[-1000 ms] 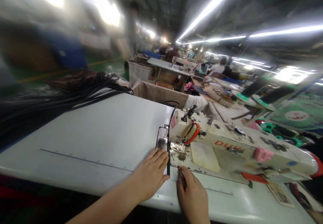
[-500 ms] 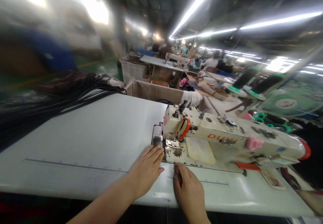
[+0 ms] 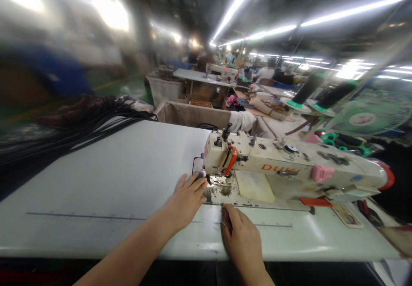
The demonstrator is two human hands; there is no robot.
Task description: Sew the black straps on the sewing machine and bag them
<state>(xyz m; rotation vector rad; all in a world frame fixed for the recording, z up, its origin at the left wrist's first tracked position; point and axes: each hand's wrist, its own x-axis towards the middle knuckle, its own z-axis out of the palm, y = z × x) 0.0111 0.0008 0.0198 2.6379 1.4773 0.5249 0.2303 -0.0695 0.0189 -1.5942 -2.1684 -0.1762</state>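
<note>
A cream sewing machine lies across the right half of a pale worktable. My left hand is flat with its fingers stretched out, its fingertips on the metal plate just left of the needle area. It holds nothing that shows. My right hand rests at the front edge of the machine bed, thumb and fingers curled together. Something small and dark seems to be between them, too hidden to make out. A pale yellow pad lies on the machine bed.
Black strips hang over the table's left end. Behind the table stands a cloth-lined bin. Thread cones and a green fan are at the right. A person sits farther back.
My left hand has moved slightly forward over the metal plate. My right hand keeps its place by the machine bed. The whole view has shifted a little.
</note>
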